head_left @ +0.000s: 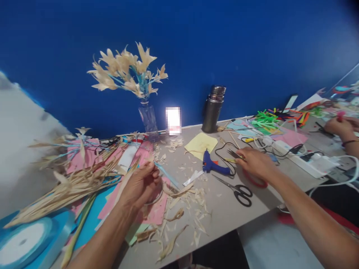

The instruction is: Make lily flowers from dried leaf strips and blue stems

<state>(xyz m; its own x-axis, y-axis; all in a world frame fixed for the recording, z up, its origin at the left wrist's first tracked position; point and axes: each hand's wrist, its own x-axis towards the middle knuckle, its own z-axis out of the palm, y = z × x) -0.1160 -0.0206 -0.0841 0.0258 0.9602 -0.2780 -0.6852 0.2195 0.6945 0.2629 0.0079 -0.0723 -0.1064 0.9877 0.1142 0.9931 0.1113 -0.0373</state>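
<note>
My left hand [146,181] is closed in a pinch around a thin light-blue stem [168,175], which slants down to the right; its grip partly hides the stem. My right hand [255,162] is wrapped round red-handled pliers [256,182], their dark pointed jaws showing past the fingers on the left. Just left of that hand lie a blue glue gun [215,167] and black-handled scissors [235,188]. Pale dried husk scraps [187,200] and pink paper [157,209] spread beside and below my left hand.
Husk flowers [129,71] stand in a clear bottle [148,119] by the blue wall, near a dark flask [214,110]. Husk strips [64,190] and a blue ribbon roll [25,243] lie left. A power strip [300,158] and another person's hand [339,127] are right.
</note>
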